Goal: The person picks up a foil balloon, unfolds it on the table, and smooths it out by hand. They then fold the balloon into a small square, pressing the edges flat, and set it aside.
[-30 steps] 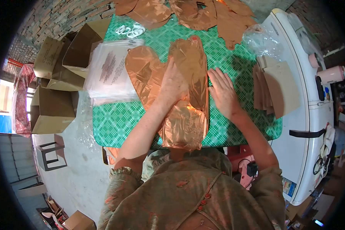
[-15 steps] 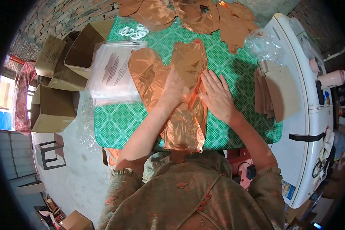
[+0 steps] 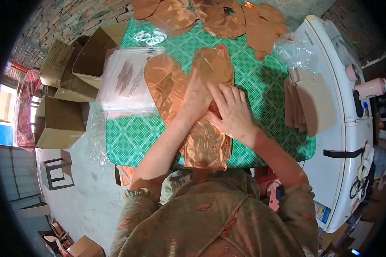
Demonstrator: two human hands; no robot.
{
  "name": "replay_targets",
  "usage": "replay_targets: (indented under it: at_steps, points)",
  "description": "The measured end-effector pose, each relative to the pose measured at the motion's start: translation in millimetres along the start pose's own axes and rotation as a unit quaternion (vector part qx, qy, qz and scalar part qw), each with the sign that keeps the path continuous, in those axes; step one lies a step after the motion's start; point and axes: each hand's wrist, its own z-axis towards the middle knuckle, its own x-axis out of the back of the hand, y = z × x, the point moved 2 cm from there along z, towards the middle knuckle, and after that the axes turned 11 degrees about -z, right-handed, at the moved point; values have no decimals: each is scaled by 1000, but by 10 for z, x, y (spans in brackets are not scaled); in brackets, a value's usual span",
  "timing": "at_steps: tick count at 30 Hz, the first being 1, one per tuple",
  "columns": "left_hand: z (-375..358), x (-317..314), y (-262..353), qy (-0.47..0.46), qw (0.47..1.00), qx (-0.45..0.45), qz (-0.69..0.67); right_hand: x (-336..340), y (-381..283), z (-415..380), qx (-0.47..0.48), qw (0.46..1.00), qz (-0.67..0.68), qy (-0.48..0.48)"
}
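Observation:
A shiny copper-coloured foil piece [image 3: 164,81] lies partly folded on the green checked tablecloth [image 3: 131,139], its lower end near the table's front edge. My left hand [image 3: 197,96] rests on the middle of the foil, with its fingertips hidden under a foil flap. Close by on the right, my right hand [image 3: 232,110] lies palm down across the foil's right side, fingers stretched and a little apart, thumb towards the left hand.
Printed clear plastic bags [image 3: 126,81] are stacked at the left, below white rings [image 3: 150,37]. More copper foil pieces [image 3: 223,19] lie at the back. Brown cardboard sheets [image 3: 315,103] and crumpled clear plastic [image 3: 294,49] are at the right. Open cartons [image 3: 62,122] stand left of the table.
My right hand has moved left from the foil's right edge onto the foil, nearer my left hand. The foil's right side is now folded inward. My left hand has barely moved.

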Motion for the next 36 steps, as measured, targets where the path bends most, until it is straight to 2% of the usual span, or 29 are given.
replay_targets:
  at_steps: [1,3,4,7,10,13,16,17,19,21,24,27,36]
  points:
    - [-6,52,19,13,1000,-11,-7,-19,13,1,4,1000,-30,-6]
    - [12,89,18,-116,992,52,9,-23,46,-2,11,996,-91,-21]
    - [14,81,18,-180,980,83,16,-56,105,-2,-17,995,-98,2]
    - [-40,-33,-9,25,999,41,1,112,307,-89,-102,989,-88,61]
    - [7,-10,53,41,995,81,-38,226,610,-262,-95,971,-133,176]
    - [20,38,73,70,992,78,-71,460,675,-320,-137,951,-169,219]
    - [20,-4,55,65,993,82,-60,645,336,-378,2,967,-56,247]
    - [14,-12,53,64,992,84,-63,581,201,-412,53,985,-34,161]
    - [12,-14,46,64,992,85,-69,387,-10,-346,105,992,-1,66]
    - [-7,-49,16,61,994,76,-56,196,-101,-187,109,993,23,48]
    - [-10,-31,16,66,994,77,-51,71,83,-5,87,993,-39,66]
    - [-8,-34,31,75,992,82,-54,74,133,65,37,998,-48,33]
    - [10,-26,35,70,991,89,-68,-137,470,89,6,984,-178,-15]
